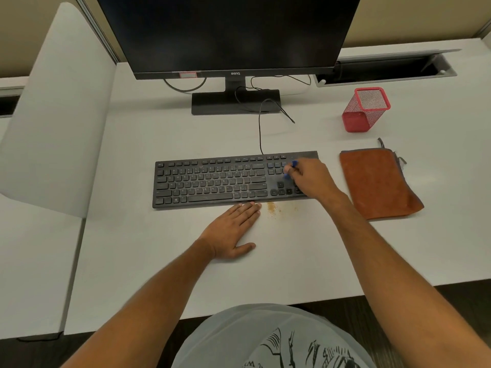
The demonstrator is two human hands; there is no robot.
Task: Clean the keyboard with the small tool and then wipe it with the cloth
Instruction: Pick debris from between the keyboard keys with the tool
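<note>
At a white desk (159,261), seen from the head camera, a black keyboard (212,181) lies in front of a dark monitor (225,33). The right hand (310,179) pinches a small blue tool (291,168) over the keyboard's right-hand keys. The left hand (233,229) rests flat, fingers straight, fingertips touching the keyboard's near edge. Brown crumbs (273,208) dot the desk just beside them. An orange cloth (377,181) lies right of the keyboard, near a red mesh holder (364,110).

The right hand (310,179) hides most of the small blue tool (291,170) and the number pad of the keyboard (212,181), the tool is blurred, and the monitor (228,33) is cut off by the top edge.
</note>
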